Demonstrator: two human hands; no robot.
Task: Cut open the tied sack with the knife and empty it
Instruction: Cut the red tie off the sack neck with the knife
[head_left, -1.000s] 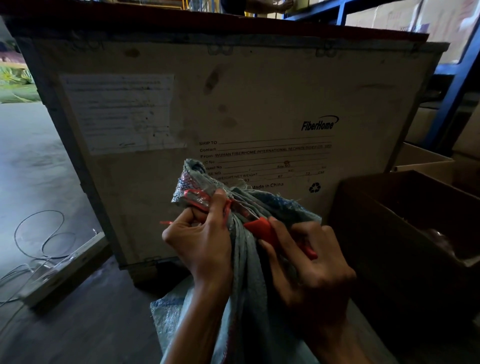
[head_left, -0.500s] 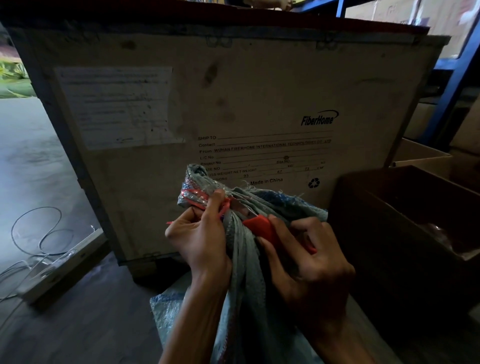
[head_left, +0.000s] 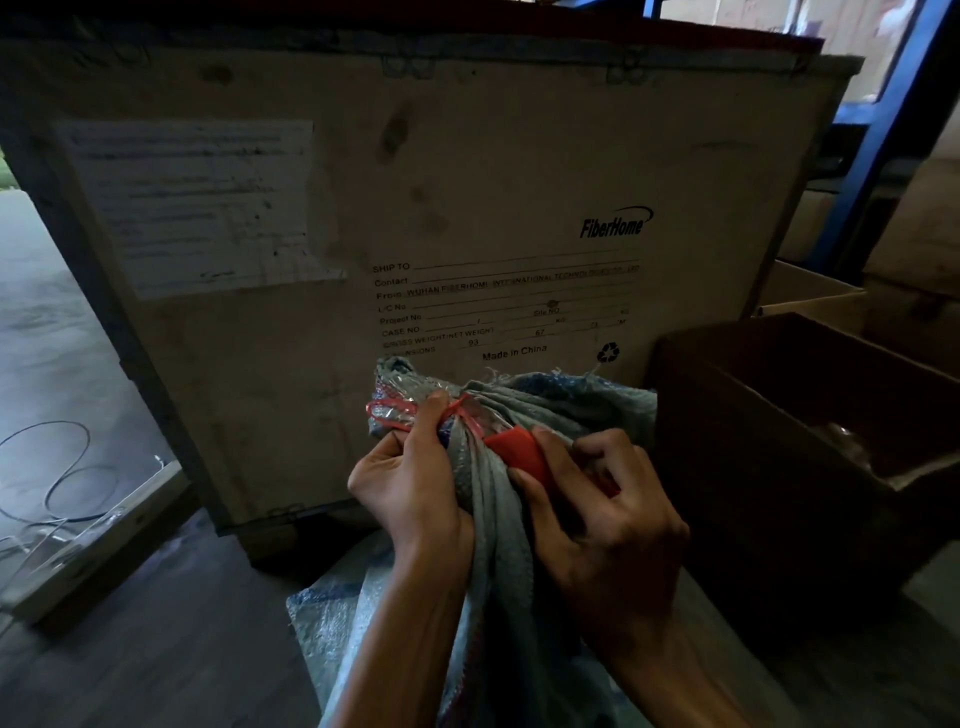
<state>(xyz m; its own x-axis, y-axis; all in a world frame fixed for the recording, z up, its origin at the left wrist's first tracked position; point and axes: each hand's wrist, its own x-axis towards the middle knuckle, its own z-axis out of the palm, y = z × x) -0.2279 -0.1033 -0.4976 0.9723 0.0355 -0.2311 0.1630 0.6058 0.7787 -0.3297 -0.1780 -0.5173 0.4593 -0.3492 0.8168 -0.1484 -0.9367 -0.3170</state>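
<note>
sack (head_left: 488, 525) low in the middle of the frame, neck bunched up | my left hand (head_left: 410, 483) grips the neck by the red string (head_left: 472, 423) | my right hand (head_left: 597, 525) holds the red knife (head_left: 519, 451), pointing up-left at the string, just beside it | blade hidden

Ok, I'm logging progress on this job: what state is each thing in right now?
sack: neck bunched and tied, not yet cut open.
red tie: wound round the neck, no cut visible.
knife: red handle against the neck, blade hidden.
left hand: grips the bunched neck.
right hand: curled round the knife handle.
brown carton: top open.
</note>
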